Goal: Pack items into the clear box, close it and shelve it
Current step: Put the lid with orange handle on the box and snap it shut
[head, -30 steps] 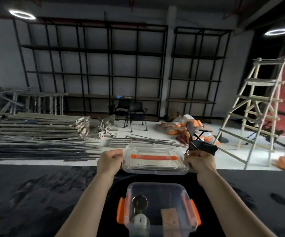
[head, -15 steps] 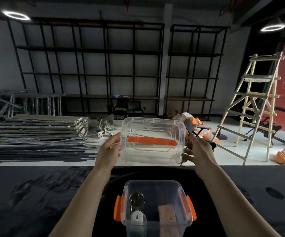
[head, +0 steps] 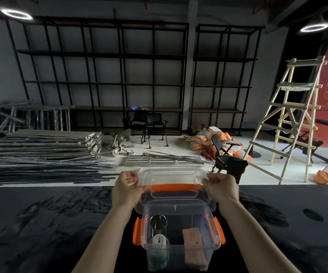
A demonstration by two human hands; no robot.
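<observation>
A: Which step is this?

B: The closing step, I'd judge. Both hands hold the clear lid [head: 174, 187] by its short ends, just above and behind the clear box [head: 178, 239], which sits on the dark surface [head: 41, 223] close to the person. The lid's near edge overlaps the box's far rim; it is not seated.

A: And the fingers?

B: The left hand [head: 126, 187] is curled round the lid's left end, the right hand [head: 221, 187] round its right end — both grasping the lid, nothing else.

A: What does the next move call for?

B: Bringing the lid toward the body until it squares over the rim, lowering it level, then pressing it down. The orange latches [head: 136, 230] — two, one on each side of the box — look swung outward, so they'd need flipping up over the lid afterwards. Shelving comes last; the black shelving racks [head: 104, 75] stand well apart, across the room.

A: Count the contents.

B: Three things I can make out: one dark round-topped item [head: 157, 223], one white piece [head: 160, 241] in front of it, and one tan block [head: 192, 238] on the right. One lid, one box, one orange handle [head: 172, 187] on the lid.
</observation>
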